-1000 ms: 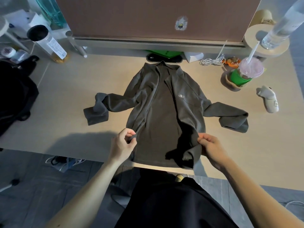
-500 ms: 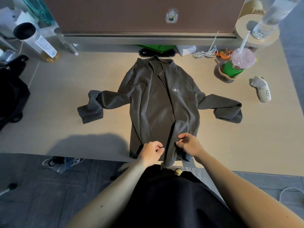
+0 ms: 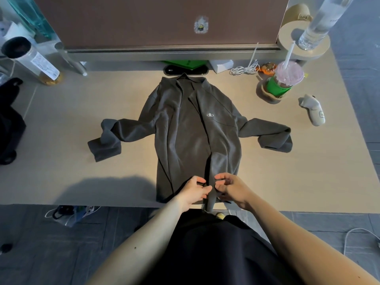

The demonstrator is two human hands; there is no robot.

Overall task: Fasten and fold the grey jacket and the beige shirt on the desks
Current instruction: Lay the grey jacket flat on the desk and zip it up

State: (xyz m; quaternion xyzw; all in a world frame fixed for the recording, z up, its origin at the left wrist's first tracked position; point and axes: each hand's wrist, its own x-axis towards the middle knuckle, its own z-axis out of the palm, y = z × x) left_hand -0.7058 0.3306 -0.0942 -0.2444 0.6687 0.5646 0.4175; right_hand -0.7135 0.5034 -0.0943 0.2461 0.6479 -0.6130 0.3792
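The grey jacket (image 3: 193,136) carries a small white emblem (image 3: 210,115) on its chest, three rounded strokes that could be letters, too small to read for certain; the clear canister (image 3: 33,58) at the far left has a white label whose print is too fine to make out; the brown partition (image 3: 144,21) behind the desk (image 3: 61,120) bears a small blurred sticker (image 3: 201,24).

The jacket lies face up in the middle of the desk, collar towards the partition, sleeves spread to both sides with cuffs doubled back, front open along most of its length; its hem reaches the near edge, and a strip of cloth hangs over it between the two hands.

The left hand (image 3: 194,191) and right hand (image 3: 230,188) sit close together at the hem, each on its own front edge; thumb and forefinger of each are curled in and pinch the cloth there, the other fingers loosely bent; the zip ends are hidden under the fingers.

A cup with a green sleeve (image 3: 284,83), pink lid and straw stands at the right; beside it lie a coiled white cable (image 3: 244,68) and a pale handheld device (image 3: 313,110); a black bag (image 3: 10,124) is cut off at the left.
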